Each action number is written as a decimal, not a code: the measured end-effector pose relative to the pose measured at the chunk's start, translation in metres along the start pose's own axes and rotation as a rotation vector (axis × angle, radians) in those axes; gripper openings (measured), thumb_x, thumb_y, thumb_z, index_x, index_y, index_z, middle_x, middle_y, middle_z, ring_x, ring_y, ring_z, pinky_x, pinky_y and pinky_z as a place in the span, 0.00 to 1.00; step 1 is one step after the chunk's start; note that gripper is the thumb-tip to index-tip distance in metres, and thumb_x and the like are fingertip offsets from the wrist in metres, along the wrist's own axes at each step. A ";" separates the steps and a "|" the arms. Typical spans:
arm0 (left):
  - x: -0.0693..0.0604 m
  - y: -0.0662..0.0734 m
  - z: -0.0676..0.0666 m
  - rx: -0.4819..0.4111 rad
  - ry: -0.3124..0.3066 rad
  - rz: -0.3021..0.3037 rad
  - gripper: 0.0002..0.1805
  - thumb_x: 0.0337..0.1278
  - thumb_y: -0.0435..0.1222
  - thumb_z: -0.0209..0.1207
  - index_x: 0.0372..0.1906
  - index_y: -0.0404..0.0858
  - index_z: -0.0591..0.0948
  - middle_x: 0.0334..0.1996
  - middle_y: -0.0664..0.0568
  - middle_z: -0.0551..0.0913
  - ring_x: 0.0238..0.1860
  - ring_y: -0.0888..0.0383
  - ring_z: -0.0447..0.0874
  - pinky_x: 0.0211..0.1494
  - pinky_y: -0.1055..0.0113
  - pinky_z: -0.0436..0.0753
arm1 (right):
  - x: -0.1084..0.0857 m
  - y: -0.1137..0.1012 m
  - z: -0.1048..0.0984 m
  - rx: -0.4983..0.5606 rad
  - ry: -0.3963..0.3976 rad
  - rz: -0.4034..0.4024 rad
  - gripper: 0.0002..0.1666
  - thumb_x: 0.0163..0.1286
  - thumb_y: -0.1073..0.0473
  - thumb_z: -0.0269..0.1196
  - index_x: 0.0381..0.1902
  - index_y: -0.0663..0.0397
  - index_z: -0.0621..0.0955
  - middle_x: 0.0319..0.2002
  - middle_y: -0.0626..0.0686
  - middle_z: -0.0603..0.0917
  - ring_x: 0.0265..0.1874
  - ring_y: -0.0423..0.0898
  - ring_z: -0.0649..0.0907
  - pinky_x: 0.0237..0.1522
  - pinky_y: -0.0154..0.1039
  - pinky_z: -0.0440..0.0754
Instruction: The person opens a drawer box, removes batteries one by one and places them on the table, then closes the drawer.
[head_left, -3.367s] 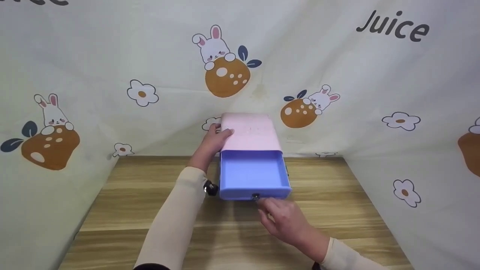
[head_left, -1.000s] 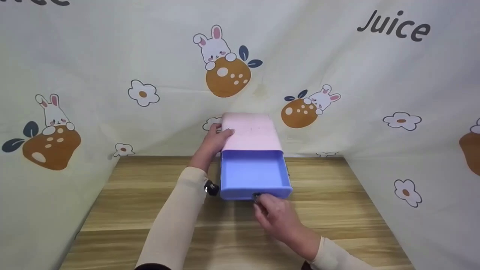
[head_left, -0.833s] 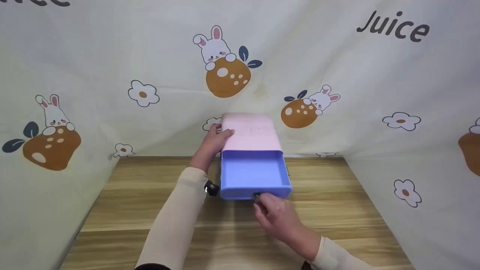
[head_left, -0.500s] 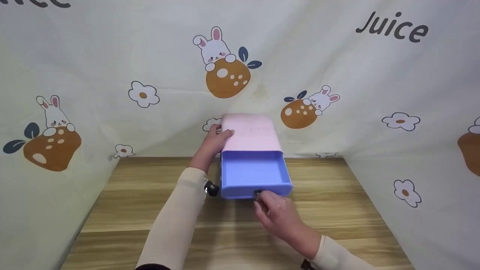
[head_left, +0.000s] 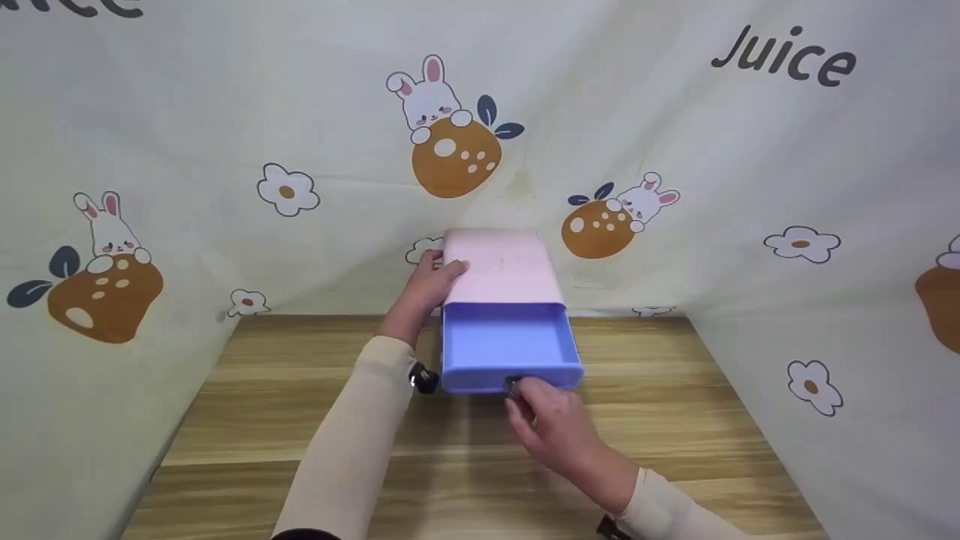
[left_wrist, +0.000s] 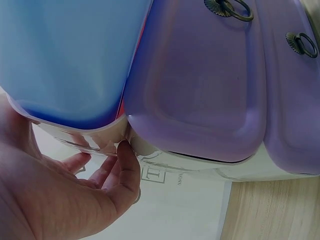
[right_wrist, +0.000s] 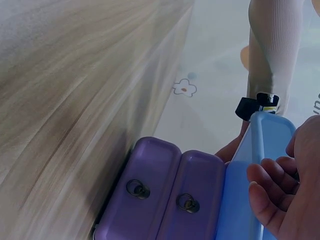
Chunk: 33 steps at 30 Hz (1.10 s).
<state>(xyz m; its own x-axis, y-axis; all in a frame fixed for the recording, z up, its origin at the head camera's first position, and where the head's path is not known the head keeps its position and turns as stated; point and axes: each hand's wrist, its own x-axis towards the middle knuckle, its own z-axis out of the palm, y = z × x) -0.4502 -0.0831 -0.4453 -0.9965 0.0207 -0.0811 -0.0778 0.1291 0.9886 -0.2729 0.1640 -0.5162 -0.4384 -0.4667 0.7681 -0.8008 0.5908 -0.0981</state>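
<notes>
A small drawer cabinet with a pink top [head_left: 499, 266] stands at the back of the table. Its blue top drawer [head_left: 476, 380] is pulled out, and its bare floor shows. My left hand [head_left: 426, 286] holds the cabinet's left side, thumb on the top and bent fingers along the side wall. At the drawer front, my right hand [head_left: 559, 424] pinches the dark metal pull [head_left: 513, 384], mostly covered by the fingertips. In the left wrist view, two closed purple drawers [left_wrist: 210, 80] with ring pulls [left_wrist: 235, 9] sit below the blue one.
The wood-grain table [head_left: 300, 420] runs out in front of the cabinet. A pale cloth printed with rabbits and flowers [head_left: 288, 190] hangs behind and along both sides. A black wrist camera [head_left: 424, 377] on the left sleeve is close to the drawer's left front corner.
The right hand, earlier just below the pull, has come up to pinch it. The blue drawer's front has since shifted slightly back toward the cabinet. The left hand keeps its place.
</notes>
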 end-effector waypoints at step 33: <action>0.001 0.001 0.002 0.017 0.019 -0.007 0.45 0.75 0.50 0.63 0.86 0.37 0.59 0.78 0.33 0.69 0.71 0.42 0.76 0.73 0.50 0.78 | 0.017 0.012 0.011 -0.024 -0.005 0.033 0.13 0.64 0.66 0.74 0.34 0.53 0.78 0.27 0.45 0.77 0.24 0.36 0.75 0.24 0.32 0.75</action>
<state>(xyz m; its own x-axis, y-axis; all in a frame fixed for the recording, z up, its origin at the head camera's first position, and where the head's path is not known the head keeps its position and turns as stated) -0.4516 -0.0807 -0.4450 -0.9963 0.0011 -0.0857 -0.0846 0.1463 0.9856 -0.2946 0.1559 -0.5118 -0.4664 -0.4497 0.7617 -0.7759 0.6215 -0.1082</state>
